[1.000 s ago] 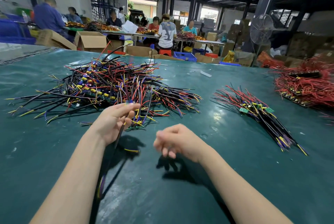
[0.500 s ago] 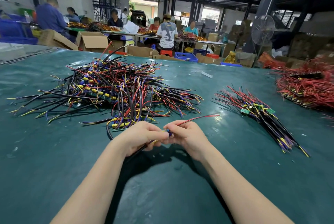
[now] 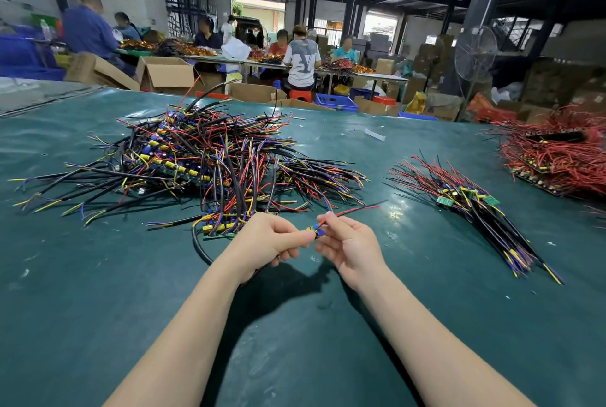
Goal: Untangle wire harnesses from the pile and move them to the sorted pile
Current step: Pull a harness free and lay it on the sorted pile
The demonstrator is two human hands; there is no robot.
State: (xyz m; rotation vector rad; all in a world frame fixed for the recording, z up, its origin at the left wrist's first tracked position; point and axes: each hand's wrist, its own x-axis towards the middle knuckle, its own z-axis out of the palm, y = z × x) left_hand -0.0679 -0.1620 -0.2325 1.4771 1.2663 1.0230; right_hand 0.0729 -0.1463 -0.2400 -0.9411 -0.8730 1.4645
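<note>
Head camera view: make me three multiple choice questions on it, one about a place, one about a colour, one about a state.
1. Where does the sorted pile lie from the tangled pile?
A. to its right
B. to its left
C. on top of it

2. What colour is the wire sticking out past the right hand?
A. red
B. white
C. green

3. How is the small harness piece held?
A. lying loose in the tangled pile
B. pinched between both hands
C. resting on the sorted pile

Answers:
1 A: the neat bundle sits right of the big heap, apart from it.
2 A: a red strand runs up and right from that hand.
3 B: the left hand and the right hand both pinch it.
</note>
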